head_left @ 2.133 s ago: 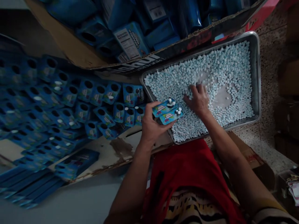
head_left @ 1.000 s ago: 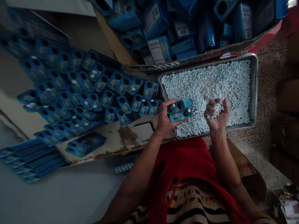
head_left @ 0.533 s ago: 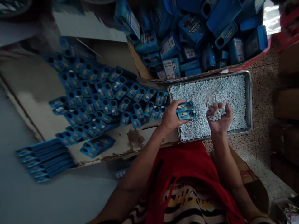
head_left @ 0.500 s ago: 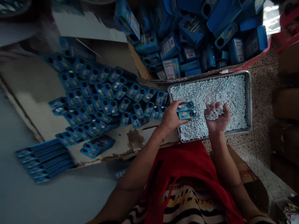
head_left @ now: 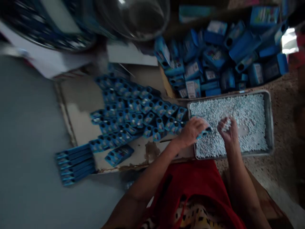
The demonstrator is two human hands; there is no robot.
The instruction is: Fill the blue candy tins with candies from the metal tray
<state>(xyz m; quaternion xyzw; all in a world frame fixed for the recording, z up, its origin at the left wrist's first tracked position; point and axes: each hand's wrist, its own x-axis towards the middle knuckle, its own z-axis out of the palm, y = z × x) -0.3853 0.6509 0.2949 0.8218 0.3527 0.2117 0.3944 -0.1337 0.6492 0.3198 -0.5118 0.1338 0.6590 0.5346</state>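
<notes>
My left hand (head_left: 192, 132) is wrapped round small blue candy boxes (head_left: 203, 133) over the left end of the metal tray (head_left: 269, 127). The fingers hide most of these boxes, so I cannot tell their number now. My right hand (head_left: 228, 130), palm up and fingers curled, holds some small white candies (head_left: 229, 123) just right of the boxes. Loose pale candies (head_left: 212, 148) cover most of the tray, with a barer patch beside my right hand.
Many blue boxes with round holes (head_left: 133, 117) stand packed on the worn tabletop (head_left: 77, 124) at left. A carton of jumbled blue boxes (head_left: 215, 58) sits behind the tray. Long blue boxes (head_left: 76, 163) overhang the table's front left corner. A clear round container (head_left: 140, 19) is at the back.
The view has shifted, so the scene sits further right and lower. My left hand has turned over its boxes, covering their faces. Fewer candies show in my right hand.
</notes>
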